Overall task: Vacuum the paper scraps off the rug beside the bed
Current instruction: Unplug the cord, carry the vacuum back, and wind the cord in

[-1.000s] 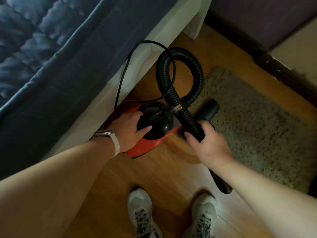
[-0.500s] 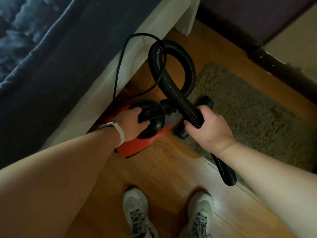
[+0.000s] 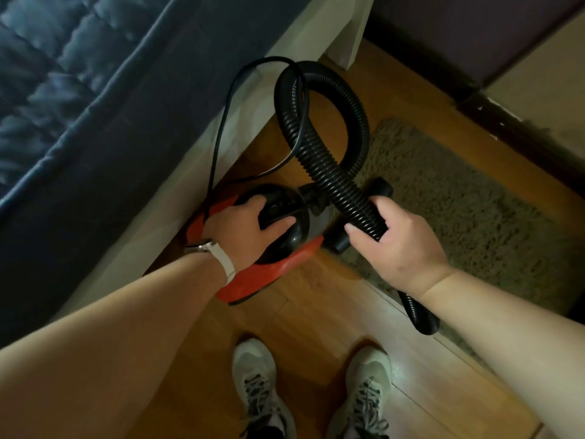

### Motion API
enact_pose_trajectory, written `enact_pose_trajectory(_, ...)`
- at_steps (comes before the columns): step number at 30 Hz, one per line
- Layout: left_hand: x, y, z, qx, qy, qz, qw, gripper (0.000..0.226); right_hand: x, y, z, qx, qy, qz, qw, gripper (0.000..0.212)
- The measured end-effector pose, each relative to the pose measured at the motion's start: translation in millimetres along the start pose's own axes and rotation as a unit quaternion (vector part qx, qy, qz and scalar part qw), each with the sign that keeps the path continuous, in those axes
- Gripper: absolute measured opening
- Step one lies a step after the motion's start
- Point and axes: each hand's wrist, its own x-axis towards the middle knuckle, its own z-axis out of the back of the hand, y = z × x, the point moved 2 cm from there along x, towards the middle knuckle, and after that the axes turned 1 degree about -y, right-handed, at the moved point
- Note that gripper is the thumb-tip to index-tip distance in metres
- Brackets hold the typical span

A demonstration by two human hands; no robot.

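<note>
A small red and black vacuum cleaner (image 3: 269, 274) stands on the wooden floor against the bed frame. My left hand (image 3: 243, 226) grips its black top handle. A ribbed black hose (image 3: 329, 160) loops up from the vacuum and comes back down; my right hand (image 3: 399, 242) is closed around it near its lower part. The hose end (image 3: 424, 321) pokes out below my right wrist. A shaggy grey-brown rug (image 3: 468, 210) lies to the right. I cannot make out any paper scraps on it in the dim light.
The bed with a dark blue quilt (image 3: 63, 90) and pale frame (image 3: 177, 198) fills the left. A black power cord (image 3: 221, 128) arcs up beside the frame. My two white shoes (image 3: 256, 381) stand on the floor below. A dark wall base (image 3: 506, 122) runs at the right.
My left hand has closed more firmly on the vacuum's handle. My right hand has slid along the hose, and the hose loop has shifted slightly.
</note>
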Motion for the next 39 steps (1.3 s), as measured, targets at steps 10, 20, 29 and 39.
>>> enact_pose_trajectory(10, -67.4, -54.8, 135.7, 0.001, -0.039, 0.039, 0.998, 0.053, -53.7, 99.7, 93.4, -0.003, -0.019, 0.072, 0.997, 0.033)
enact_pose_trajectory(20, -141.1, -107.7, 312.3, -0.011, -0.089, 0.001, 0.996, 0.052, -128.2, 230.0, 223.9, -0.015, -0.052, 0.098, 0.994, 0.028)
enact_pose_trajectory(29, -232.8, -135.4, 441.6, -0.007, -0.153, -0.064, 0.986, 0.050, -218.1, 335.4, 307.5, -0.032, -0.088, 0.112, 0.989, 0.021)
enact_pose_trajectory(39, -322.7, -163.0, 518.6, 0.019, -0.212, -0.022, 0.977, 0.060, -283.6, 403.0, 350.1, -0.018, -0.080, 0.139, 0.987, 0.020)
